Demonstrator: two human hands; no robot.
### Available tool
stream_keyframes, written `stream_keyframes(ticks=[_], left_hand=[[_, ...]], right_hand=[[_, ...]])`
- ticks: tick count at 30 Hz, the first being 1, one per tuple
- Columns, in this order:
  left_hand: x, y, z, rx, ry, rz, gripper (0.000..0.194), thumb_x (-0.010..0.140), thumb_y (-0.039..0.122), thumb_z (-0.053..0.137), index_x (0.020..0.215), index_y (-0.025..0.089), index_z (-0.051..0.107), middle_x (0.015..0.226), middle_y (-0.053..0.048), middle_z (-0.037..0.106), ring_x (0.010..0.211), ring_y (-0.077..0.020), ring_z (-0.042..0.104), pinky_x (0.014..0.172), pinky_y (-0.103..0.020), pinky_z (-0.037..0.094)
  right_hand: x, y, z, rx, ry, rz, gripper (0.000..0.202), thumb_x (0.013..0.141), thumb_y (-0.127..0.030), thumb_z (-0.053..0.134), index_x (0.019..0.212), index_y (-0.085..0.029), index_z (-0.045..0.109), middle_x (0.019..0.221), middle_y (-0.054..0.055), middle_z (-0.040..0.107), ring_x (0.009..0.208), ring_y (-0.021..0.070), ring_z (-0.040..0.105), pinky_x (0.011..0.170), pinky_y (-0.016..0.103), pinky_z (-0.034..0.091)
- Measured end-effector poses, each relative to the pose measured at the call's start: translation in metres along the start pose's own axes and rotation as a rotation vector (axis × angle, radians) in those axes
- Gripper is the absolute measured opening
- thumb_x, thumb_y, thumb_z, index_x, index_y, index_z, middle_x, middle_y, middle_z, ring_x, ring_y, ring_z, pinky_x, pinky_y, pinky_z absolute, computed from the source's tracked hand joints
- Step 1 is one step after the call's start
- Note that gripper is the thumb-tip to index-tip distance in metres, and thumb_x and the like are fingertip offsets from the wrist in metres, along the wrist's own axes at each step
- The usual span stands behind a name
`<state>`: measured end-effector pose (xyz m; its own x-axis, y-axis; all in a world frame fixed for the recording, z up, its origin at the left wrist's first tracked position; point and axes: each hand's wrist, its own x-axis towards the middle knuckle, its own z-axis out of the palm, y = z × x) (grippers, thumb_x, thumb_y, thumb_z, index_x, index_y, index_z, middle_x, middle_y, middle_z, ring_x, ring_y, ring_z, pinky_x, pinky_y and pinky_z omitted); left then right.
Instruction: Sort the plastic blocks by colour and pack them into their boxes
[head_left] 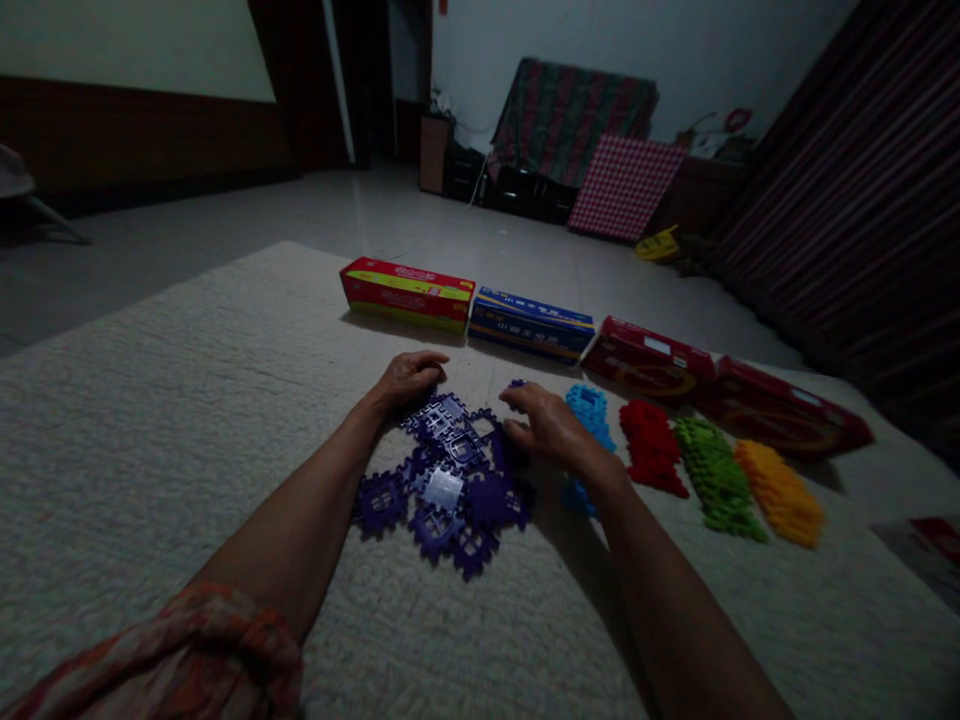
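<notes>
A loose heap of purple toothed plastic pieces (442,488) lies on the pale textured mat, in front of me. My left hand (411,380) rests at the heap's far left edge, its fingers curled; what they hold, if anything, is hidden. At the upper right of the heap is my right hand (546,425), thumb and fingers apart, beside a small purple piece (517,384) at its fingertips. Light blue pieces (589,408) lie partly behind my right hand and forearm. Further right are piles of red pieces (651,448), green pieces (716,475) and orange pieces (780,492).
Beyond the heap, a red and yellow box (409,296), a blue box (532,327) and two dark red boxes (649,362) stand in a row on the mat (187,400). Cloth-covered furniture (574,115) is against the far wall.
</notes>
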<state>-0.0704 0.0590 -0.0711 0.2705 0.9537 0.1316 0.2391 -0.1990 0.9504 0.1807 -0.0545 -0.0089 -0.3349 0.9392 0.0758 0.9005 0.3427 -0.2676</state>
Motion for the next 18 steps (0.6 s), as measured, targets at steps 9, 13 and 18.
stream_keyframes(ticks=[9, 13, 18], left_hand=[[-0.005, 0.006, 0.0, -0.109, -0.001, -0.051, 0.041, 0.065, 0.032, 0.07, 0.103, 0.016, 0.075, 0.082, -0.007, 0.076, 0.079, -0.0208, 0.069, 0.078, -0.035, 0.053], [-0.006, 0.011, -0.004, -0.237, 0.018, -0.116, 0.047, 0.063, 0.032, 0.074, 0.107, 0.015, 0.073, 0.085, -0.006, 0.075, 0.075, -0.0194, 0.07, 0.073, -0.033, 0.052], [-0.007, 0.016, -0.008, -0.261, 0.047, -0.125, 0.051, 0.06, 0.036, 0.081, 0.106, 0.015, 0.072, 0.085, -0.007, 0.074, 0.07, -0.0194, 0.069, 0.071, -0.034, 0.051]], right_hand=[[-0.011, -0.036, 0.024, -0.008, -0.074, 0.033, 0.036, 0.09, -0.018, 0.054, 0.125, -0.017, 0.056, 0.125, 0.015, 0.061, 0.117, 0.0244, 0.056, 0.098, 0.034, 0.044], [-0.009, -0.041, 0.032, 0.019, -0.039, 0.081, 0.035, 0.088, -0.017, 0.055, 0.123, -0.017, 0.058, 0.124, 0.015, 0.061, 0.116, 0.0249, 0.056, 0.098, 0.035, 0.045], [-0.005, -0.041, 0.044, 0.138, 0.047, 0.067, 0.039, 0.083, -0.012, 0.056, 0.121, -0.017, 0.06, 0.122, 0.014, 0.062, 0.118, 0.0241, 0.055, 0.102, 0.035, 0.043]])
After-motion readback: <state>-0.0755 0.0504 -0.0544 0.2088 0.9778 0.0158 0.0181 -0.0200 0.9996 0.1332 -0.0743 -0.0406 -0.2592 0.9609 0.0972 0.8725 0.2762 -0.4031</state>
